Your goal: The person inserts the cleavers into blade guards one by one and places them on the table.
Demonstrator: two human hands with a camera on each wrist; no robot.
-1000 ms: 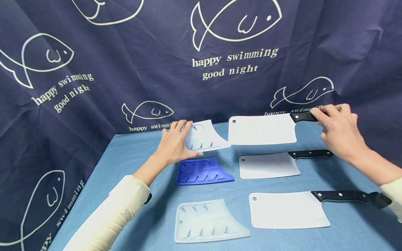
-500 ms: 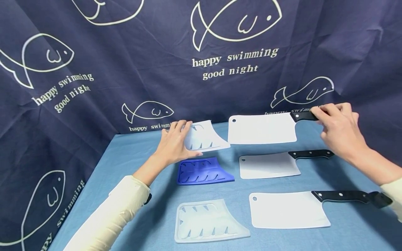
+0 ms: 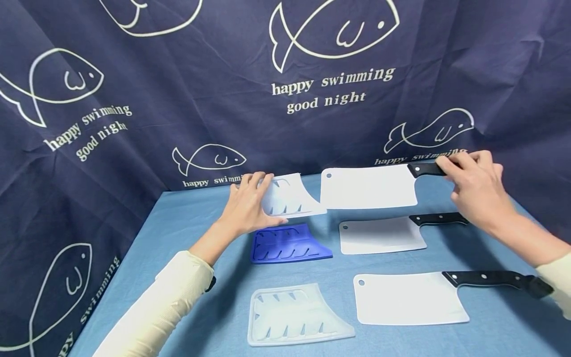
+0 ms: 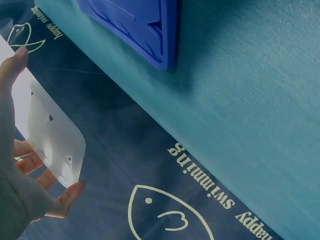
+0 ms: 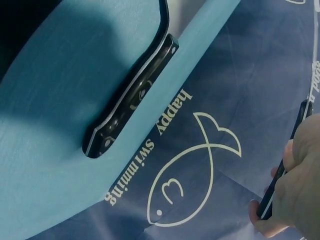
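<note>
My left hand (image 3: 248, 204) grips a whitish plastic blade cover (image 3: 290, 196) at the back of the table, its thumb along the lower edge and its fingers at the upper end. In the left wrist view the same cover, pierced by small slots, lies between thumb and fingers. My right hand (image 3: 476, 187) holds a cleaver by its black riveted handle (image 5: 270, 197). The broad pale blade (image 3: 368, 187) points left, and its front corner meets the cover's flared right end in the head view. Both are held up off the table.
A blue blade cover (image 3: 290, 244) and a translucent one (image 3: 296, 315) lie at left on the blue cloth (image 3: 187, 233). Two more cleavers, a middle one (image 3: 382, 235) and a front one (image 3: 410, 299), lie at right. Behind hangs a navy fish-print curtain (image 3: 250, 99).
My right hand has moved the cleaver slightly left and down, so the blade's front edge has come up to the cover's right end. The left hand and cover have lowered very slightly.
</note>
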